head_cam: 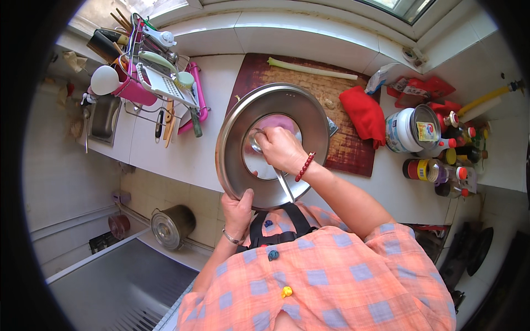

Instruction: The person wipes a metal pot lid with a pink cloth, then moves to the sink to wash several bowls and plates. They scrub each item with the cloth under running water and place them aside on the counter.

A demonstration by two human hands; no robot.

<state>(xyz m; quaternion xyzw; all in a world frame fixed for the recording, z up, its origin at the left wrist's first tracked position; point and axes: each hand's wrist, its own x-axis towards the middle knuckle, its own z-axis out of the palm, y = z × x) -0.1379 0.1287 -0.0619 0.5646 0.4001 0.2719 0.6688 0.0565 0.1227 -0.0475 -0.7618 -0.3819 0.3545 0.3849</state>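
A wide, round stainless steel piece [236, 136] with a shiny circular centre is tilted in front of me. It could be a wok lid or a basin; I cannot tell which. My left hand [238, 211] grips its near-left rim, thumb on top. Over the centre, the fingers of my right hand [283, 149] close around a shiny metal handle [285, 186]. Whether this belongs to the steel piece or to a spoon is unclear. Partly covered beneath is a worn cutting board [352, 151]. A scallion stalk [312, 69] lies along its far edge.
A red cloth [362, 116] lies over the board's right side. Farther right stand a white tub [399, 130] and several bottles [451, 165]. On the left are a utensil rack [136, 78], a grater [165, 85] and a steel tray [103, 120]. A lidded metal pot [172, 227] stands lower left.
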